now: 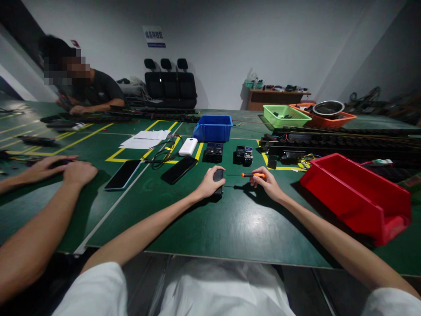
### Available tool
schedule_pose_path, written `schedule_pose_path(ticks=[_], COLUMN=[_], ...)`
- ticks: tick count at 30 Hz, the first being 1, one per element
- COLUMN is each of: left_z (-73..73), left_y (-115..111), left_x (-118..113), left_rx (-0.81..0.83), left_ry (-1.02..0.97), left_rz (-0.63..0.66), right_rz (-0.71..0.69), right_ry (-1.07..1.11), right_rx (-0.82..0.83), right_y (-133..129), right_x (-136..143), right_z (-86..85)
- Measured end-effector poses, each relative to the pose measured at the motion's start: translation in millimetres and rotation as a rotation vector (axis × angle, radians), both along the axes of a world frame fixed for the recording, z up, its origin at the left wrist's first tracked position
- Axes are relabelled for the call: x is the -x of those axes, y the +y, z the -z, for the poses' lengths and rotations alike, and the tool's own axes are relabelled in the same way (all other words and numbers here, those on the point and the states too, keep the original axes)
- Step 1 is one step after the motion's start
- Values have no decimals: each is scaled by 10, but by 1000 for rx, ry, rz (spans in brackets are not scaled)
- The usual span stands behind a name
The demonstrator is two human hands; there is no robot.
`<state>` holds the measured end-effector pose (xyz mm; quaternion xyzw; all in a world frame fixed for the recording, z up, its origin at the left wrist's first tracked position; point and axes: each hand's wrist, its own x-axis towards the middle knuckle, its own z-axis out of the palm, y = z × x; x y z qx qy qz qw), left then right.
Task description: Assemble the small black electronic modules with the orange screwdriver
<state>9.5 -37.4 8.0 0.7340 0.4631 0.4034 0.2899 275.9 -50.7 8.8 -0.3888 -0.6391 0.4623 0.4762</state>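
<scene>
My left hand (210,182) is closed around a small black box-shaped part (218,176), held just over the green table (184,224). In my right hand (265,184) is a screwdriver (254,175) with an orange and black handle. Its thin shaft points left, the tip close to the side of the black part; whether they touch I cannot tell. Beyond my hands stand more black box-shaped units, one pair (213,152) straight ahead and another group (244,154) slightly right. A black phone (179,170) lies left of my left hand.
A red bin (355,197) stands at right, a blue bin (212,128) ahead. Long black assemblies (329,142) lie back right. A white power bank (188,147), papers (144,139) and another phone (123,174) lie left. A co-worker's hands (77,171) work at far left; another person (88,87) sits opposite.
</scene>
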Motion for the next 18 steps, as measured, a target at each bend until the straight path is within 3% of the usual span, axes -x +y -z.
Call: schedule_pose_path(ticks=[18], left_z=[9], left_y=[9], left_x=[17], left_rx=[1], left_ry=[3], left_rz=[9], right_rz=[-25], right_ry=[-72], right_rx=[41], right_y=[-8], right_x=[43], right_z=[-10])
